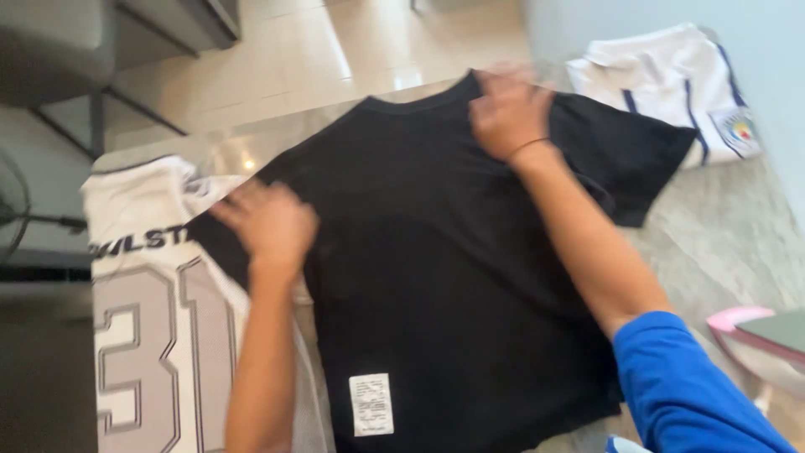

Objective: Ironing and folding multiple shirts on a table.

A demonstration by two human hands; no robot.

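Fingers (237, 204) of the left hand (267, 222) lay spread on a black shirt (436, 252), while the right hand (507, 109) pressed flat near its collar.

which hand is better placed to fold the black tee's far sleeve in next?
Right, probably. The right hand rests flat near the collar of the black T-shirt, next to the spread sleeve. The left hand lies on the opposite sleeve edge, beside the white jersey.
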